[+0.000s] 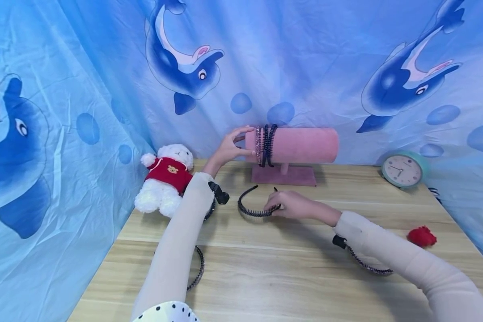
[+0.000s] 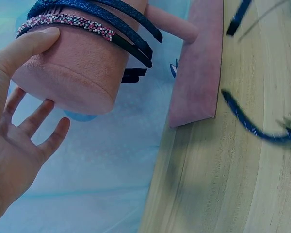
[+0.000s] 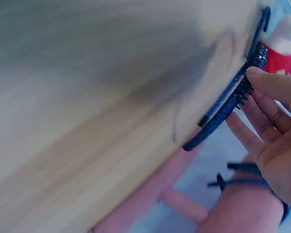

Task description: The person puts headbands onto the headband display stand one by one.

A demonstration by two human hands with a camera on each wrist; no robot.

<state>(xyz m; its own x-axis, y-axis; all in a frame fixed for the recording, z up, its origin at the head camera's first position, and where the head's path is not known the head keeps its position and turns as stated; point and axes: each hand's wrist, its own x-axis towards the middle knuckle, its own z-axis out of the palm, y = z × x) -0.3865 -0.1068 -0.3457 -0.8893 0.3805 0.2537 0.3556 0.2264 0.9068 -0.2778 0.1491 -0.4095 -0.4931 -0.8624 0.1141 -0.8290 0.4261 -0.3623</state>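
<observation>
A pink padded headband stand (image 1: 303, 145) rises at the back of the table. Several headbands circle its left end, among them a beaded pinkish one (image 2: 68, 20) and dark ones (image 1: 270, 145). My left hand (image 1: 228, 147) holds that end of the roll, its thumb on the surface beside the beaded band and its fingers on the other side. In front of the stand, my right hand (image 1: 290, 205) pinches a dark toothed headband (image 1: 254, 213) between thumb and fingers. The right wrist view shows the sparkly dark band (image 3: 220, 115) under the thumb.
Behind my left arm sits a white teddy bear (image 1: 165, 176) in a red top. More headbands lie near my left sleeve (image 1: 201, 266) and under my right forearm (image 1: 368, 268). A green clock (image 1: 402, 170) and a red fuzzy item (image 1: 421, 236) stand at the right.
</observation>
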